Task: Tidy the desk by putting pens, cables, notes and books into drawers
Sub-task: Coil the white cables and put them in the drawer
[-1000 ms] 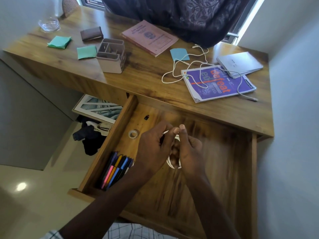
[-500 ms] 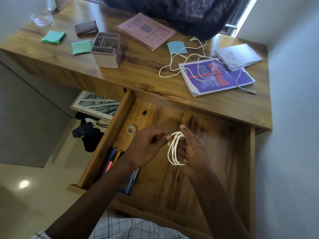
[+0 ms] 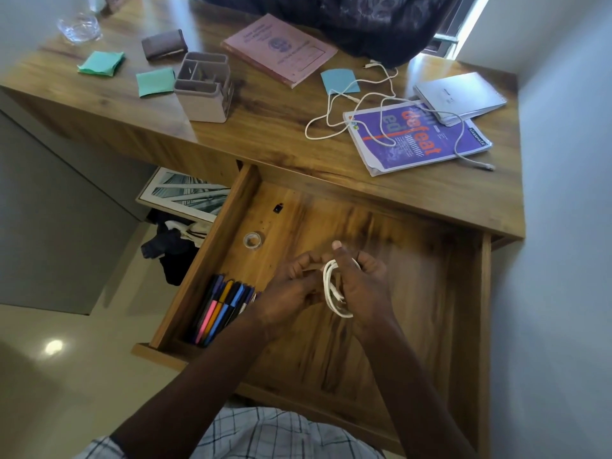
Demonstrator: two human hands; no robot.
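Note:
Over the open wooden drawer (image 3: 430, 309), my right hand (image 3: 364, 286) holds a coiled white cable (image 3: 331, 289). My left hand (image 3: 291, 286) pinches the cable's end beside the coil. Several pens (image 3: 222, 309) lie in the drawer's front left corner. On the desk (image 3: 265, 140), a second white cable (image 3: 374, 104) lies loose across a purple book (image 3: 417, 140). A grey notebook (image 3: 460, 94), a pink book (image 3: 281, 48), a blue note (image 3: 339, 79) and two green notes (image 3: 155, 81) (image 3: 101, 62) also lie there.
A beige pen holder (image 3: 205, 87) stands on the desk near a brown wallet (image 3: 164, 44) and a glass bowl (image 3: 78, 27). A tape roll (image 3: 252, 240) and a small black item (image 3: 278, 207) sit in the drawer. A framed picture (image 3: 185, 193) and dark clothes (image 3: 172, 246) lie on the floor.
Both hands kept winding the white cable over the drawer. The left hand pulled away to the left, then came back against the coil, which has grown fuller.

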